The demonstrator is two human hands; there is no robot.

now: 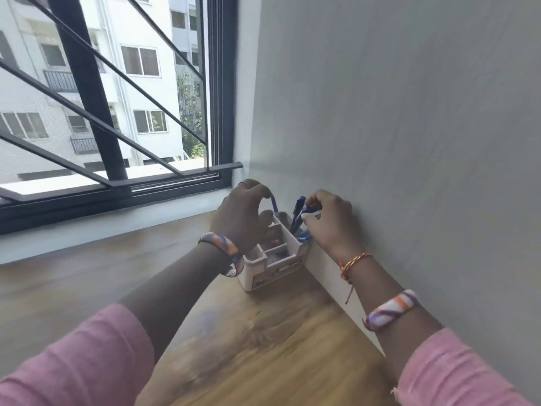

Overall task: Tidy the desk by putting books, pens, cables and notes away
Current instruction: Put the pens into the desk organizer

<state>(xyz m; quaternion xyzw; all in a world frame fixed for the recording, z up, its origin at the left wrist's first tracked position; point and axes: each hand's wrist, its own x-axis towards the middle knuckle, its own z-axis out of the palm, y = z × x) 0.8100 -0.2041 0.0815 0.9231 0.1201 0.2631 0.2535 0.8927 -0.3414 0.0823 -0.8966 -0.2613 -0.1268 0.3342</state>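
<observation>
Pens (pixel 299 218) stand bunched in the far right compartment of a white organiser (pixel 273 259) on the desk (pixel 263 347), against the wall. My right hand (pixel 332 221) pinches them; my left hand (pixel 243 218) curls round one blue pen (pixel 274 204) above the box.

Bright daylight from window (pixel 102 92); soft, edge-warped.

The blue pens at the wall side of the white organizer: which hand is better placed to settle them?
Right. The right hand already pinches the blue pens above the white plastic desk organizer; the left hand holds another blue pen.
</observation>
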